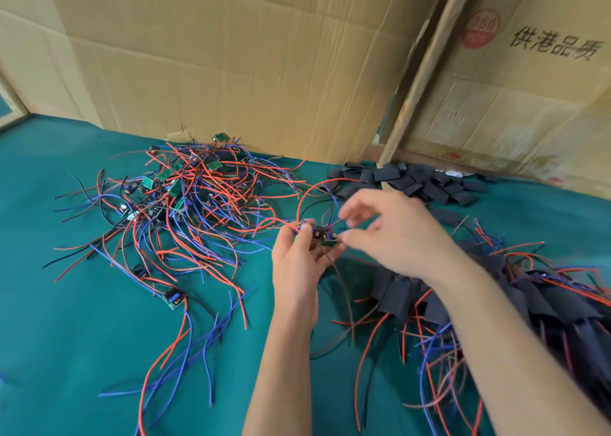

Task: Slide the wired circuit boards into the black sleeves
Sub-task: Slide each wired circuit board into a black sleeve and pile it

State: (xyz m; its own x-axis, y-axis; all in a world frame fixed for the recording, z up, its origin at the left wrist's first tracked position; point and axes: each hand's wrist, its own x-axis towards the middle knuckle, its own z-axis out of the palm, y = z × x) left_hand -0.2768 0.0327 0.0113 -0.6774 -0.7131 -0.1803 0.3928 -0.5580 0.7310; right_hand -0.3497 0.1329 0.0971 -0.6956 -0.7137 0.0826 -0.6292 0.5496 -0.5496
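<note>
Looks like a small assembly workshop: worktop [82, 336] draped in green cloth, walled with flattened cardboard cartons [231, 55], heaped with wired circuit boards [178, 197] and piles of cut black sleeves [416, 179] for handwork.

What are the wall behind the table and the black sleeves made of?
The wall looks like brown cardboard, matte: it shows creases, fold lines and printed box lettering. The black sleeves look like thin, soft, dull plastic or rubbery tubing, lying flattened in a heap; which one, I can't tell.

Green-covered table [66, 353], tangled wired boards [185, 197], black sleeves [416, 179]
</note>
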